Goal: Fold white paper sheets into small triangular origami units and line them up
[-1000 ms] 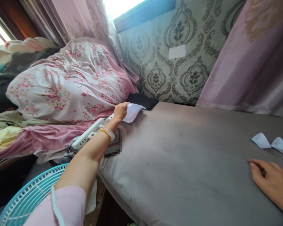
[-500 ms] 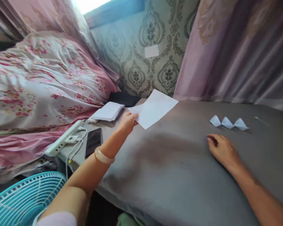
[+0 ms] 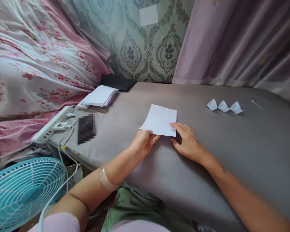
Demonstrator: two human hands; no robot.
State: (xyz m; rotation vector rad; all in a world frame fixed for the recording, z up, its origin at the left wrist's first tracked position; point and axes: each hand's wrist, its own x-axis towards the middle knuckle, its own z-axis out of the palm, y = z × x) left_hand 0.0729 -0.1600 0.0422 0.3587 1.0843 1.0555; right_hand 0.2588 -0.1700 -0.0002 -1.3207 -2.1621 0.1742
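Note:
A white sheet of paper is above the grey cloth-covered surface, in front of me. My left hand pinches its near left edge, thumb on top and fingers beneath. At the right edge, my right hand touches the sheet with its fingertips; its thumb is spread apart below the near right corner. Farther right, three small folded paper pieces stand in a row. A stack of white paper lies at the back left.
A white power strip with cables runs along the left edge, beside a dark pixelated object. A blue fan stands at the lower left. A black flat item lies behind the stack. A thin greenish stick rests far right.
My left hand has brought the sheet nearer, down and to the right. My right hand has moved left from beside the folded pieces to the sheet's edge. The view has tilted downward.

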